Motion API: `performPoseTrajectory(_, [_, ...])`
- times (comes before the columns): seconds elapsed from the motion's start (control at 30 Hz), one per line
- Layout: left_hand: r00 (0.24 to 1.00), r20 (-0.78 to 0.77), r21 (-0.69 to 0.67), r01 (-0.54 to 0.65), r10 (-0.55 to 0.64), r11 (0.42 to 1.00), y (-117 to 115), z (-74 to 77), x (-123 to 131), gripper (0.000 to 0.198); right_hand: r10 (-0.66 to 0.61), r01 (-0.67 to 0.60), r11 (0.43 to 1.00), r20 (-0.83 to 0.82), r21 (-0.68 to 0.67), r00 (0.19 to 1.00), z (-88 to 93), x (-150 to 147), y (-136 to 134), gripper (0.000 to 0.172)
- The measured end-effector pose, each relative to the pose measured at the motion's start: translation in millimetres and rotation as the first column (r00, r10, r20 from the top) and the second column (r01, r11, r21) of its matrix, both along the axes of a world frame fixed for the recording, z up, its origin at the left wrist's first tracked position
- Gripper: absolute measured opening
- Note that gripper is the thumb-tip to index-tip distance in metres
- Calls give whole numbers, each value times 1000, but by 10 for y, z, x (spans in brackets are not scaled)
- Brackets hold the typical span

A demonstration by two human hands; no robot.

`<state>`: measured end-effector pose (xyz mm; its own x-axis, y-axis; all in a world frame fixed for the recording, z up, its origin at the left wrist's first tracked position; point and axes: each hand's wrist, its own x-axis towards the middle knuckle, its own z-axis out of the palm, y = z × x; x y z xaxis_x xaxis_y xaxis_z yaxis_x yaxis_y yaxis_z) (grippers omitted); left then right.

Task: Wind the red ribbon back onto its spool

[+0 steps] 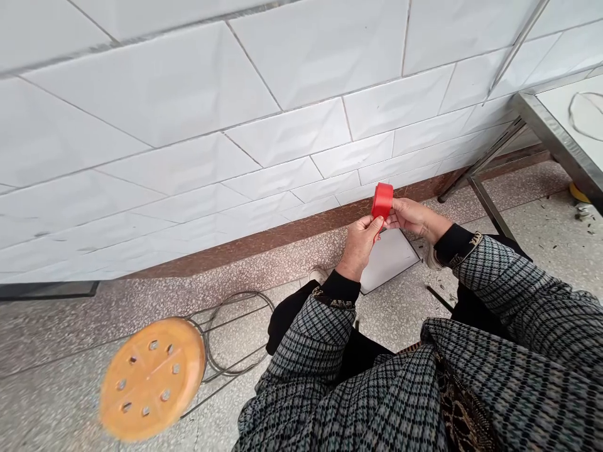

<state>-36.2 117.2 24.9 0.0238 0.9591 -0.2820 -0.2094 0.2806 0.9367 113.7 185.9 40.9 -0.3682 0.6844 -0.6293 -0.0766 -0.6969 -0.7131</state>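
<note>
The left hand (360, 242) and the right hand (411, 216) together hold a small red roll of plastic tape (382, 201), raised in front of the knees and above the speckled terrazzo floor (541, 232), close to the white tiled wall (188, 125). The left hand is closed, thumb and forefinger pinching the lower edge of the roll, where a short red strip appears to hang down. The right hand is closed on the roll's far side and steadies it. To free the tape end cleanly, keep the roll fixed in the right hand, hold the pinch near the loose end, and draw it straight and evenly so the strip does not twist or stick to itself. A flat white rectangular board (389, 257) lies on the floor directly below the hands. A round orange plastic stool seat on a wire frame (151, 376) stands well apart at the left. A steel-edged desk (556, 135) occupies the upper right corner of the view.
</note>
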Motion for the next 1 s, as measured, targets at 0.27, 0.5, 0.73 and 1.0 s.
performPoseTrajectory(0.27, [997,-70,85,-14,20,996,33,-30,52,44,0,-10,996,-104,-89,995,-7,86,20,24])
performPoseTrajectory(0.5, [978,-125,165,-144,165,976,47,-24,-33,31,26,-44,990,-138,-131,990,117,32,50,19])
performPoseTrajectory(0.73, [958,-282,330,43,55,943,29,-26,-136,49,92,-115,985,-180,-125,979,108,58,58,17])
performPoseTrajectory(1.0, [980,-149,260,168,-132,951,101,-82,-235,58,200,-215,969,-127,-121,971,50,68,20,24])
